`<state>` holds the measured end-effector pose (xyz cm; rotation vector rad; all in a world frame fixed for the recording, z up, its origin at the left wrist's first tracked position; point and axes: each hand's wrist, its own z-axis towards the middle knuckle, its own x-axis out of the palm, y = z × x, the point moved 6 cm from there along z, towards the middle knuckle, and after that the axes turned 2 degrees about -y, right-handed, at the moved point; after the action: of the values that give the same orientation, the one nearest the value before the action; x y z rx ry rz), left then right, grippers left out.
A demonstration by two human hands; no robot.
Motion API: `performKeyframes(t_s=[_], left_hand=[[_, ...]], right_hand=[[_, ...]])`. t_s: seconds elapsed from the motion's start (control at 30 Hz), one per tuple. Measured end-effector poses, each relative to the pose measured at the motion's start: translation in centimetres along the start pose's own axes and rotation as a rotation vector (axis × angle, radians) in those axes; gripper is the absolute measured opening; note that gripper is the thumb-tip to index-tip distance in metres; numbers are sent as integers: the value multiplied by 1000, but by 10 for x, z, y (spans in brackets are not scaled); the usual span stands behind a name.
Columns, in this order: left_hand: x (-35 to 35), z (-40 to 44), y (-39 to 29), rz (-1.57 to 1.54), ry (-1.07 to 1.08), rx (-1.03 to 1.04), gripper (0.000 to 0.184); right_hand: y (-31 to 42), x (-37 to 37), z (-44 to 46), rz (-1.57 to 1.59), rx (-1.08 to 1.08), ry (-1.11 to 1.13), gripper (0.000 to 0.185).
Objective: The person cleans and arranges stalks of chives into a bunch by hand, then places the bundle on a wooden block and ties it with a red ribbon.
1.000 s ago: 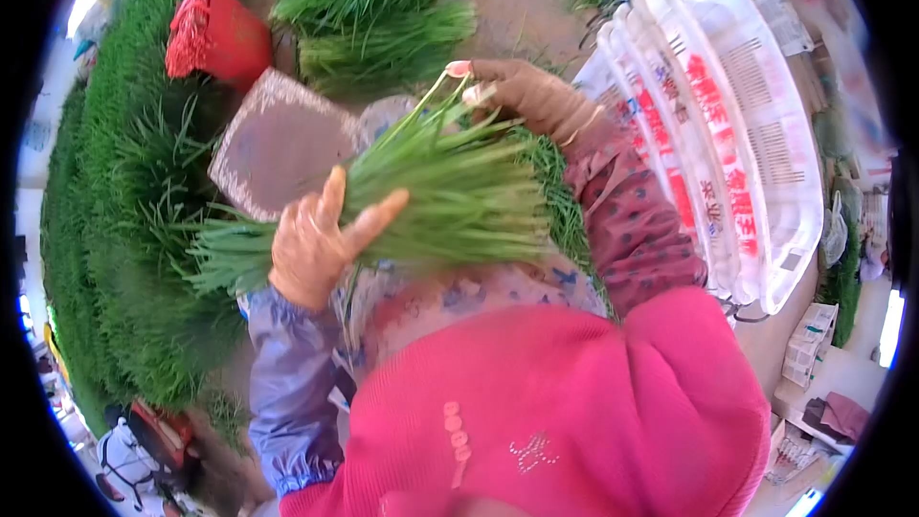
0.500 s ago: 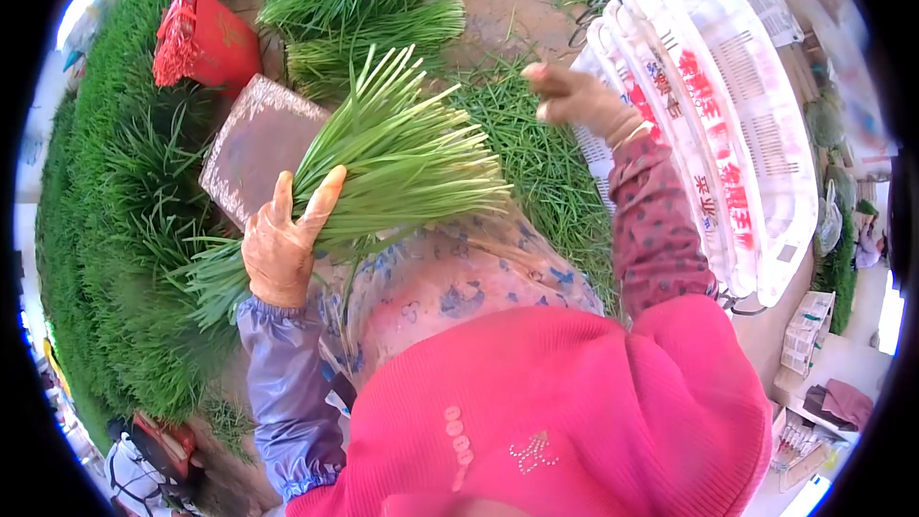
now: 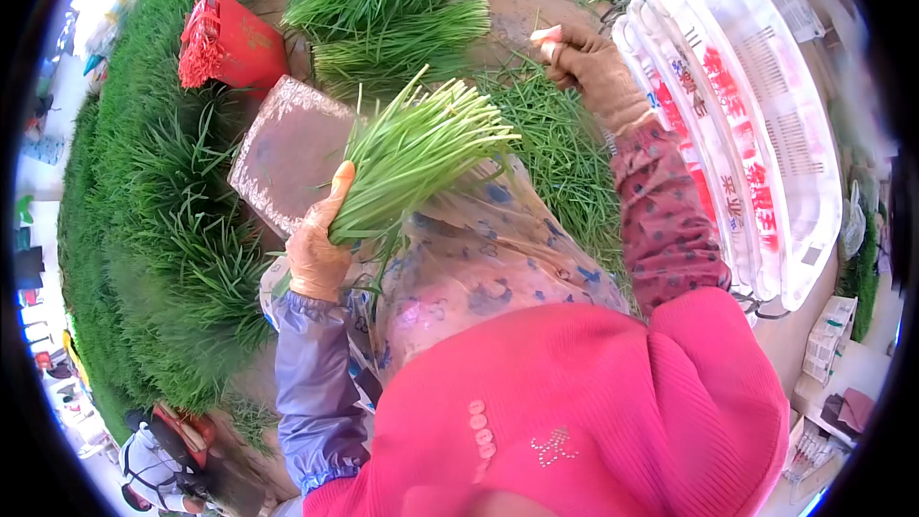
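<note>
Your left hand (image 3: 321,247) is closed round the green bunch (image 3: 416,165) — its long axis slants away and rightward, pale ends nearest your right hand (image 3: 595,77). That hand hangs apart, fingers curled — whether around anything, I cannot tell.

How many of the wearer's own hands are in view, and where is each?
2. The left hand grips the green bundle; the right hand is raised apart from it, beside the white crates. Neither is hidden.
</note>
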<state>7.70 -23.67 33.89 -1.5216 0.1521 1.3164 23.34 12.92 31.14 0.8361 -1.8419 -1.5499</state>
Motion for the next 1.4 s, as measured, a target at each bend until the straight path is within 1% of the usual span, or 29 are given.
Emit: performKeyframes(t_s=[0.03,0.07,0.13,0.17,0.23,0.3,0.33,0.4,0.43,0.5,0.57,0.6,0.67,0.73,0.8,0.83,0.9,0.97,1.0,1.07,1.1,1.17,1.2,1.23,1.27,1.3,1.33,1.37,1.4], left_hand=[[1,1,2,0,0,0,62],[5,3,3,-63,-12,26,63],[12,8,0,-132,-17,64,64],[16,9,0,-146,20,51,65],[19,11,-2,-160,60,45,66],[21,8,-1,-62,157,-17,67],[19,8,-2,-60,156,-21,67],[21,3,1,-124,267,-160,68],[18,2,0,-124,265,-171,68],[17,3,-4,-288,284,-199,59],[13,3,-5,-353,294,-221,62],[10,2,-5,-358,293,-221,62],[8,0,-1,-363,291,-225,61],[12,1,5,-406,283,-240,61],[15,7,2,-368,263,-215,61],[17,10,-1,-328,242,-188,61],[22,14,-9,-343,257,-181,63],[23,15,-10,-358,257,-185,66],[22,15,-9,-307,240,-158,65],[21,11,-11,-265,215,-147,65],[20,12,-14,-265,200,-154,64],[22,15,-16,-278,172,-161,63],[25,16,-16,-282,165,-157,62],[28,17,-15,-285,158,-154,60],[30,17,-12,-296,150,-155,60],[29,16,-11,-292,114,-88,59],[28,16,-10,-286,77,-22,58],[27,15,-9,-295,71,-28,58],[27,14,-7,-266,87,-79,58]], right_hand=[[11,9,-6,0,0,0,32],[36,33,-19,-166,-237,184,40],[56,68,-44,-340,-473,353,48],[55,82,-48,-427,-449,372,53],[46,105,-48,-463,-415,334,54],[34,107,-29,-386,-246,284,45],[35,108,-27,-384,-245,288,45],[38,99,-21,-524,-206,9,25],[39,100,-18,-523,-203,19,25],[61,81,-13,-833,-473,-284,22],[49,34,20,-913,-287,-424,22],[54,12,21,-757,-293,-394,22],[70,-7,14,-603,-296,-357,24],[74,0,-7,-380,-120,-168,30],[79,43,-27,-532,-125,29,42],[79,64,-44,-665,-199,76,48],[68,91,-56,-801,-278,116,54],[40,100,-48,-1071,-279,27,50],[42,100,-46,-1075,-287,34,50],[42,90,-37,-985,-175,-23,34],[38,85,-31,-996,-180,-14,34],[32,69,-17,-949,-282,-132,31],[39,62,-17,-990,-342,-279,24],[25,41,-3,-1002,-351,-274,24],[7,7,15,-1174,-500,-317,22],[1,-11,22,-1343,-648,-358,22],[18,-29,13,-870,-427,-453,21],[27,-42,-1,-396,-201,-518,20],[38,-41,-16,-239,-121,-557,21]])
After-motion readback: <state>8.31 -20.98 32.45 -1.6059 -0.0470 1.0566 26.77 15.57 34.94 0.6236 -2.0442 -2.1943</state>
